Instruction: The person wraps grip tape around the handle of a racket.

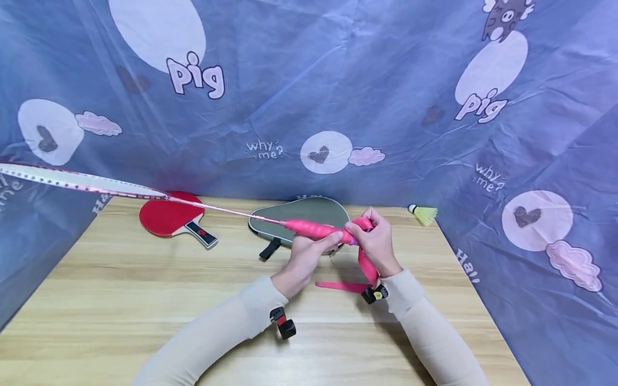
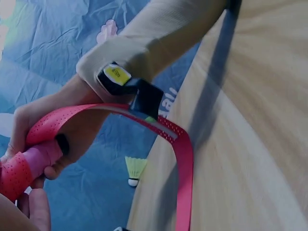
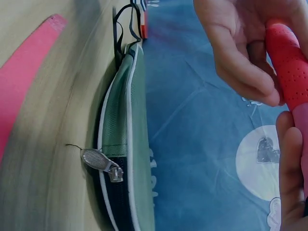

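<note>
A badminton racket is held across the table, its pink shaft point(image 1: 232, 212) pointing left. My left hand point(image 1: 306, 260) grips the handle point(image 1: 309, 229), which is covered in perforated pink grip tape point(image 2: 185, 178). At the butt end, my right hand point(image 1: 379, 244) pinches the tape and handle between thumb and fingers. A lighter pink stretch of handle point(image 2: 43, 159) shows there in the left wrist view, with a dark end. The loose tape loops over the right hand and hangs down, its tail lying on the table. In the right wrist view, left fingers point(image 3: 245, 77) curl around the handle.
Behind the hands lies a green zippered paddle case point(image 1: 299, 209). A red table tennis paddle point(image 1: 169, 214) is at the back left, below the racket's head point(image 1: 96, 182). A yellow shuttlecock point(image 1: 425, 214) sits at the back right. Blue printed cloth point(image 1: 270, 96) walls in the table.
</note>
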